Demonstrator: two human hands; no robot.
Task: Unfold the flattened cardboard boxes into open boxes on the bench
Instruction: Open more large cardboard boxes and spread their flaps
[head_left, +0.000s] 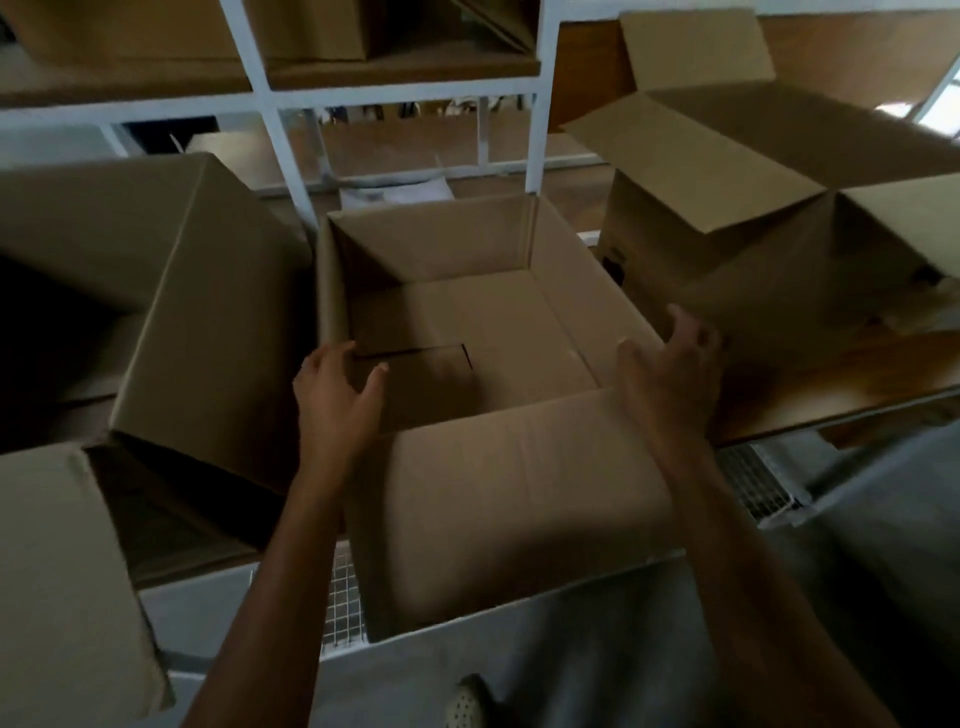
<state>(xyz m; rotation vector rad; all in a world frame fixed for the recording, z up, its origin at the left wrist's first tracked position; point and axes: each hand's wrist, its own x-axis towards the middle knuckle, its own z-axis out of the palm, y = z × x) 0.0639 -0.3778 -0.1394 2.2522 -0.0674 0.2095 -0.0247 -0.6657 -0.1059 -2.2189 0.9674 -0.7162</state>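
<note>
An open brown cardboard box (467, 322) stands on the bench in front of me, its near flap (519, 499) hanging out over the bench edge. My left hand (335, 395) hovers at the box's near left corner, fingers spread, holding nothing. At the near right corner my right hand (670, 374) is also spread, just beside the right wall. I cannot tell whether either hand touches the cardboard. The bottom flaps lie folded inside the box.
Another open box (753, 218) stands at the right with its flaps up. A box (171, 291) lies tilted at the left, and a further one (57, 587) fills the near left corner. White shelf posts (535, 130) rise behind the wooden bench (831, 395).
</note>
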